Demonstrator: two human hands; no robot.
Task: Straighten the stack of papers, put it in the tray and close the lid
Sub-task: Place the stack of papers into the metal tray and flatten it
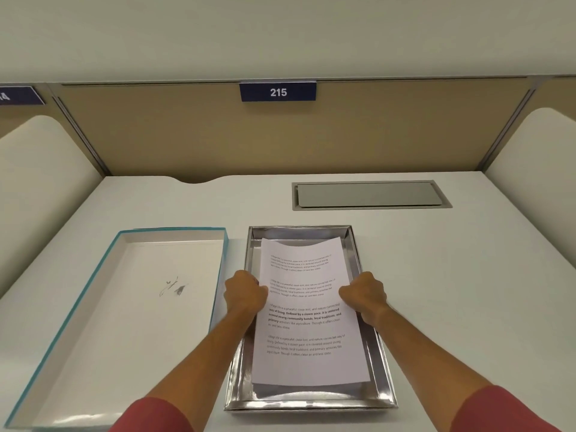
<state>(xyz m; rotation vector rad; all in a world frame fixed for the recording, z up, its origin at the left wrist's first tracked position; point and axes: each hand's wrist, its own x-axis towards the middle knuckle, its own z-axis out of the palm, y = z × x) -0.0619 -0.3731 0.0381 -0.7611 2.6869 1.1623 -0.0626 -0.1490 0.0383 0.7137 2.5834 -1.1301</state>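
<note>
papers (307, 325) gripped inside tray (385, 369), lid (124, 307) beside

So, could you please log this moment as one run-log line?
phase: placing | paper stack: held over silver tray | left hand, right hand: gripping stack sides | lid: off, left of tray

You see the printed paper stack (307, 322) lying lengthwise in the shiny silver tray (385, 363); left of it, just beside, the teal-edged lid (103, 307) rests upside down.

Office cubicle — numbered sign "215" (278, 92), tan partition (280, 135), white desk (467, 260)
</note>
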